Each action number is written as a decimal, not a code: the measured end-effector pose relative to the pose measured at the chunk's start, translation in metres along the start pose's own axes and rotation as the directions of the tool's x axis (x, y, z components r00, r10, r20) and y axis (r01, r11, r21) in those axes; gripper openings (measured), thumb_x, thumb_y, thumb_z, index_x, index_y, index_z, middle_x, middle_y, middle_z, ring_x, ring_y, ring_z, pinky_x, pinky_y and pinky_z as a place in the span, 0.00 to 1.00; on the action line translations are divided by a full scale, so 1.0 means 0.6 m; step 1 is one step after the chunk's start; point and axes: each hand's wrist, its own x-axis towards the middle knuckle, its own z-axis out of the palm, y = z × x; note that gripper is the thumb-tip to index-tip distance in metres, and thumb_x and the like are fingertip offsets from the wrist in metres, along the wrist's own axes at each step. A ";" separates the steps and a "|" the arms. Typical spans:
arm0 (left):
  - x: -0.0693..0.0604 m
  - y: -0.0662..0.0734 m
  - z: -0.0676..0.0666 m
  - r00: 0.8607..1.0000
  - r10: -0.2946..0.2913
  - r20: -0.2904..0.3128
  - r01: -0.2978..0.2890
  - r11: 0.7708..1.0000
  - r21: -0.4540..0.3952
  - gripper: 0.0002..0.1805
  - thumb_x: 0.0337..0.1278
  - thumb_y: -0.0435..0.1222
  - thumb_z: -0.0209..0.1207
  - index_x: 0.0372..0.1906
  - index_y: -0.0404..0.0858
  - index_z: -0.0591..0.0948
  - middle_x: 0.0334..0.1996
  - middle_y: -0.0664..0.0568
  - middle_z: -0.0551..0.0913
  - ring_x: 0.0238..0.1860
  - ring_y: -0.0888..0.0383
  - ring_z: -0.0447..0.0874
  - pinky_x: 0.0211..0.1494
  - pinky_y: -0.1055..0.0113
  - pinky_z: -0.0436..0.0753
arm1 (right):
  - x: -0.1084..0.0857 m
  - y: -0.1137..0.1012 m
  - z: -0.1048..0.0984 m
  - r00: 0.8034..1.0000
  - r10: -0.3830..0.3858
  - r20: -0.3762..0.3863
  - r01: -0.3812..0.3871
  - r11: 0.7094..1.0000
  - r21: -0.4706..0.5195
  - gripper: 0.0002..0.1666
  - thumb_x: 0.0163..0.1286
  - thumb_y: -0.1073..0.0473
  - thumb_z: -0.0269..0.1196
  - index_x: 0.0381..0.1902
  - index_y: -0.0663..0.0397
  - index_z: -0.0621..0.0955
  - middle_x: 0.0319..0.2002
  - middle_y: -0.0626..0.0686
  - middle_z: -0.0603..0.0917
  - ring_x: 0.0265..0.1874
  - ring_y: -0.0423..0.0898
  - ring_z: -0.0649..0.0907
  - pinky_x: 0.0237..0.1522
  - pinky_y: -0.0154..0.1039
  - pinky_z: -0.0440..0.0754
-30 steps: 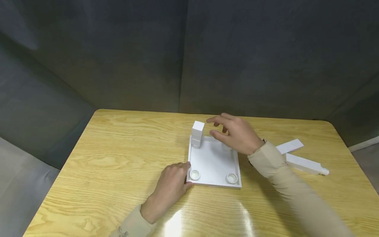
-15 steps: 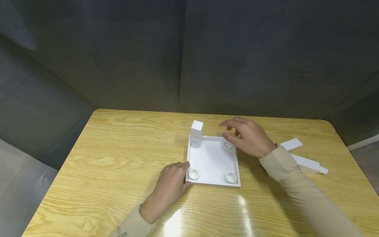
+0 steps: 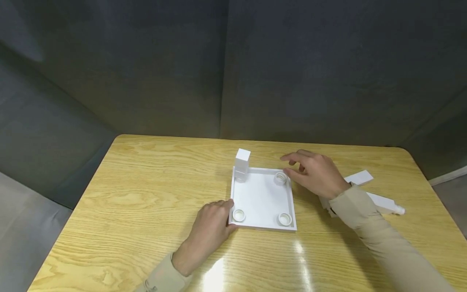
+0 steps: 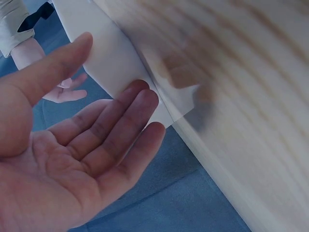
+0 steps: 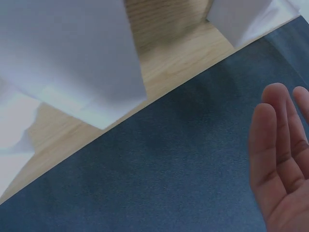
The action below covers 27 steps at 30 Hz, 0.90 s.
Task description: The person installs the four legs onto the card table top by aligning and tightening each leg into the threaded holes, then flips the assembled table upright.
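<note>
A square white tray-like panel [image 3: 263,198] with raised edges lies on the wooden table. My left hand [image 3: 208,227] holds its near left corner, fingers along the left side and thumb at the front edge. Round sockets show at the near left [image 3: 238,215], near right [image 3: 284,219] and far right [image 3: 280,178] corners. A white square leg [image 3: 242,163] stands upright at the far left corner. Just right of the far right socket, my right hand [image 3: 317,172] hovers with loosely bent fingers and nothing in it.
Two more white legs lie at the right: one further back [image 3: 359,177], one nearer [image 3: 383,202] with a rounded end pointing right. My right forearm partly covers them. Dark fabric panels [image 3: 164,81] stand behind the wooden table [image 3: 146,182].
My right hand has moved right, away from the upright leg and past the far right socket, which is now uncovered. The left hand has stayed at the panel's corner.
</note>
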 end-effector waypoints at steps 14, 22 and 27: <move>-0.001 -0.001 0.003 1.000 0.005 -0.002 -0.005 1.000 -0.002 0.31 0.43 0.30 0.85 0.51 0.19 0.85 0.41 0.32 0.91 0.44 0.39 0.94 0.55 0.43 0.90 | -0.018 0.015 -0.003 1.000 0.013 0.007 -0.013 1.000 -0.006 0.15 0.75 0.60 0.73 0.58 0.49 0.90 0.44 0.49 0.90 0.32 0.40 0.84 0.32 0.44 0.83; 0.000 0.001 0.000 1.000 -0.015 0.007 0.015 1.000 -0.009 0.31 0.43 0.30 0.85 0.53 0.20 0.85 0.44 0.31 0.90 0.47 0.37 0.93 0.56 0.41 0.89 | -0.033 0.025 -0.009 1.000 0.022 0.009 -0.022 1.000 -0.007 0.17 0.74 0.61 0.75 0.59 0.48 0.90 0.46 0.47 0.90 0.33 0.39 0.85 0.31 0.43 0.84; -0.001 0.002 0.000 1.000 -0.021 0.007 0.021 1.000 -0.009 0.31 0.43 0.31 0.85 0.53 0.20 0.85 0.45 0.30 0.90 0.47 0.36 0.93 0.55 0.41 0.89 | -0.038 0.031 -0.012 0.999 0.031 0.011 -0.031 0.999 -0.021 0.18 0.73 0.61 0.75 0.59 0.48 0.90 0.44 0.48 0.90 0.32 0.39 0.84 0.30 0.43 0.82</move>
